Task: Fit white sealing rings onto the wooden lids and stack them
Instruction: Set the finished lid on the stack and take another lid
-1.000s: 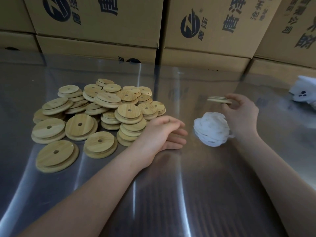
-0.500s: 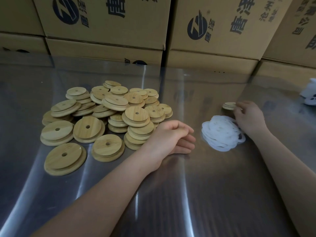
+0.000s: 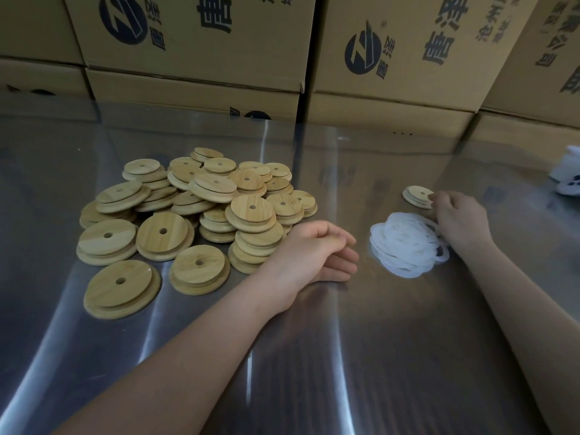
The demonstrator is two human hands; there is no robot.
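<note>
A view from the head, looking down at a shiny metal bench (image 3: pixel 314 356) with printed cardboard boxes (image 3: pixel 194 42) walled up behind it; two bare forearms reach in from the bottom edge.

On the left side of the bench lies a large loose heap of wooden lids (image 3: pixel 201 215), round discs each with a small hole at the centre, tumbled over one another and several deep; no white ring shows on any of them, so this heap reads as work not yet done.

The left hand (image 3: pixel 314 252) rests on the bench just beside the right edge of that heap; its fingers are loosely curled and it holds nothing.

Right of it sits a mound of white sealing rings (image 3: pixel 405 243), thin and tangled, apparently many.

Beyond the rings, further from the person, is a small finished stack (image 3: pixel 416 196) of lids, only two or so high; whether rings are seated on them is too small to tell.

The right hand (image 3: pixel 461 221) lies partly over the ring mound, fingers bent, fingertips at the near edge of the small stack; whether they pinch the top lid or only touch it cannot be told.

A white object (image 3: pixel 568 177) sits at the far right edge, unclear.

Judged from this, the task is barely begun; nearly every lid awaits a ring and a place on the stack.
</note>
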